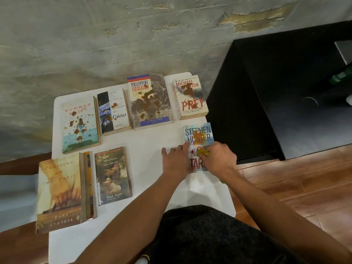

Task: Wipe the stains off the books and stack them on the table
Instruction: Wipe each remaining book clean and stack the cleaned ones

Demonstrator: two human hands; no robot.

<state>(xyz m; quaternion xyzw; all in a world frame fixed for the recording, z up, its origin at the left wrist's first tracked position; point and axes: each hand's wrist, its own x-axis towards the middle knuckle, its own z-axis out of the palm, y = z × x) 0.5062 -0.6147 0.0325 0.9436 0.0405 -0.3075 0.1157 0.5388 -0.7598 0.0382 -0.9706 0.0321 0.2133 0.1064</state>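
- Stephen Hunter paperback (199, 137) lies flat at the right edge of the white table (150, 138), nearer to me than the "Prey" book (191, 98); an orange-brown stain sits across the author's name.
- My left hand (176, 160) rests on the book's left edge, fingers straight and spread, pressing it down.
- My right hand (219, 159) has its fingers curled around a small yellow sponge (202, 153), which touches the cover just below the stain.
- To wipe well, I judge I should keep the left palm firm so the book does not slide off the table's right side, and stroke the sponge up over the stain, lifting it rather than smearing it across the title.
- Four stained books sit in the far row: "Summer Shift" (80, 124), "Contact" (114, 111), the Philippine Legislature volume (150, 100) and "Prey".
- Near left, "Crossing on the Paris" (60, 191) tops a small stack, with "Tom Sawyer" (113, 174) just beside it; both covers look clean, so I take that as the stacking spot.
- No container shows anywhere; nothing here holds anything else.
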